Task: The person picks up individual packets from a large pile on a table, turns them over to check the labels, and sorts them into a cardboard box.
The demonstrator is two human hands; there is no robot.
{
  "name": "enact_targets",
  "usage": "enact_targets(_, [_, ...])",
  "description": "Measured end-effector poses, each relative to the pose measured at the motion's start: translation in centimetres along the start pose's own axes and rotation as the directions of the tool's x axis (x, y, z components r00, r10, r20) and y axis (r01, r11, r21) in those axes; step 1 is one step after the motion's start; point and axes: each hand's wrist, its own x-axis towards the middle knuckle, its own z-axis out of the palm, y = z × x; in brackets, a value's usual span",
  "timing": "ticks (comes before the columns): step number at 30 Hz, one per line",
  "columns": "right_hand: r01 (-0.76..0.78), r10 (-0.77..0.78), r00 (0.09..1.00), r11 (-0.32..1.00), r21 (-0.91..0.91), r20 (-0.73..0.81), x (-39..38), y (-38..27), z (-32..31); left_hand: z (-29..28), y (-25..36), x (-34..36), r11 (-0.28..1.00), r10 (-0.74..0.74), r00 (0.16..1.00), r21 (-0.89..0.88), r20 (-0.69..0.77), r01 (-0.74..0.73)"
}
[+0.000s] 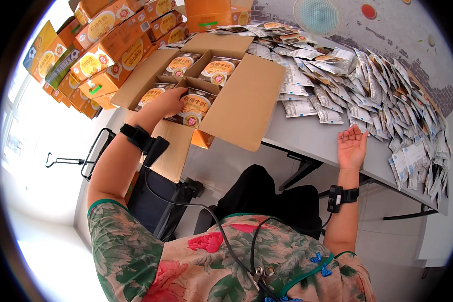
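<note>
An open cardboard carton [246,103] with its flaps folded out stands ahead of me on the left. Dividers split it into several compartments, each with brown, white and orange printed packets in it. My left hand [170,102] reaches over the near side, its fingers closed at the edge of a packet [196,104] in the near right compartment. Part of its grip is hidden. My right hand [352,143] rests palm up at the table's near edge, fingers loosely curled and nothing in them. Nearest to it lie silvery-white sachets [329,113].
Sachets in a large heap [372,85] cover much of the grey table [307,132]. Orange printed cartons [110,55] are stacked at the far left. A black folding cart [158,201] stands on the floor below the open carton. A cable [201,205] runs from my left wrist.
</note>
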Motion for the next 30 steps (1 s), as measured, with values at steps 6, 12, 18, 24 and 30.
enact_targets(6, [0.002, -0.002, 1.0, 1.0, 0.002, 0.002, 0.0, 0.0, 0.0, -0.2, 0.1, -0.4, 0.999, 0.001, 0.999, 0.048, 0.036, -0.003])
enact_targets(12, [0.001, -0.001, 1.0, 1.0, -0.004, 0.0, 0.0, 0.2, 0.1, -2.2, 2.6, -1.5, 0.972, 0.224, 0.966, 0.103, -0.132, -0.212])
enact_targets(18, [0.018, -0.018, 1.0, 1.0, 0.003, -0.025, -0.1, 0.2, 0.6, -4.4, 15.7, -4.2, 0.697, 0.579, 0.788, -0.372, -0.212, -0.613])
enact_targets(24, [0.011, -0.011, 1.0, 1.0, 0.019, 0.024, 0.2, 0.0, 0.1, -1.0, 27.7, -8.0, 0.408, 0.742, 0.611, -0.538, -0.274, -0.737])
enact_targets(30, [0.08, -0.081, 0.994, 0.996, -0.026, -0.066, -1.3, 0.5, 4.9, 6.0, 32.3, -6.2, 0.181, 0.699, 0.643, -0.792, -0.312, -0.583])
